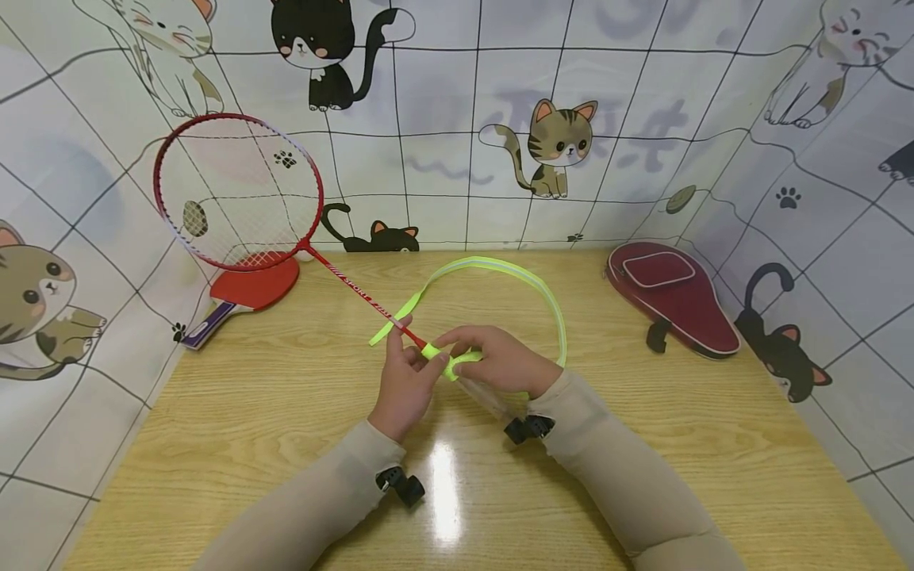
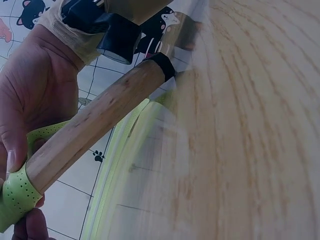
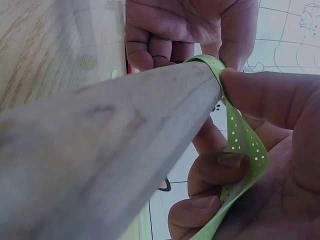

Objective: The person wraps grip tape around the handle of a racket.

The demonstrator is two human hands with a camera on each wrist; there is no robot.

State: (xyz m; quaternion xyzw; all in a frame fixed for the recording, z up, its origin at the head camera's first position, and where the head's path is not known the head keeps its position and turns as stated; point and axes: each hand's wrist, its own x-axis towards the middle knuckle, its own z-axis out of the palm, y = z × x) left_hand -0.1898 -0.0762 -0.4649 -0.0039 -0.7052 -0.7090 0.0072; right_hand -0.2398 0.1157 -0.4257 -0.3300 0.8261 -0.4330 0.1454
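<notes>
A red badminton racket (image 1: 351, 287) slants across the table, its head up at the left. Yellow-green perforated grip tape (image 1: 556, 305) wraps the upper end of its handle, and the loose length loops behind on the table. My left hand (image 1: 407, 384) holds the racket where shaft meets handle, thumb at the wrapped part. With thumb and fingers my right hand (image 1: 508, 361) pinches the tape beside the handle. Below the wrap, the bare wooden handle (image 2: 102, 120) shows in the left wrist view. A twisted stretch of tape (image 3: 257, 152) runs through the right fingers in the right wrist view.
A red table tennis bat (image 1: 267, 284) lies at the back left, under the racket head in the head view. At the back right lies a dark red bat case (image 1: 671, 293). Cat-printed sheeting (image 1: 435, 103) stands behind the table (image 1: 300, 444) and at both sides.
</notes>
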